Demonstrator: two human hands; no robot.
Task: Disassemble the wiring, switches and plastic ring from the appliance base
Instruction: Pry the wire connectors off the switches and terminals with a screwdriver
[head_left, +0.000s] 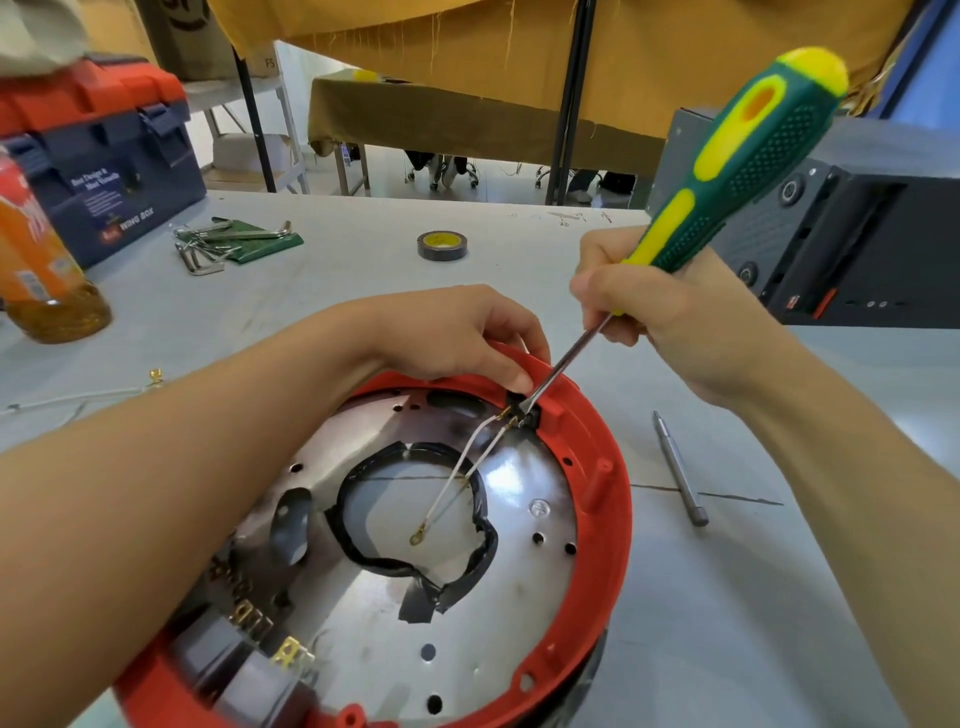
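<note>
The appliance base (467, 613), a metal plate inside a red plastic ring (605, 499), is lying on the grey table (363, 270), ringed by a tape roll (442, 246), hex keys (208, 249), a toolbox (104, 156), an orange bottle (36, 249), a loose metal bit (679, 468) and a black case (857, 244). The right hand (660, 306) is gripping a green-and-yellow screwdriver (737, 161) with curled fingers, its tip sitting at the small black switch (522, 410) where white wires (467, 462) are ending, while the left hand (457, 332) is curling over the ring's far rim, fingertips pressing beside that switch. The left forearm is hiding the base's near-left side, and the brass terminals (270, 629) there are blurring, hard to make out.
</note>
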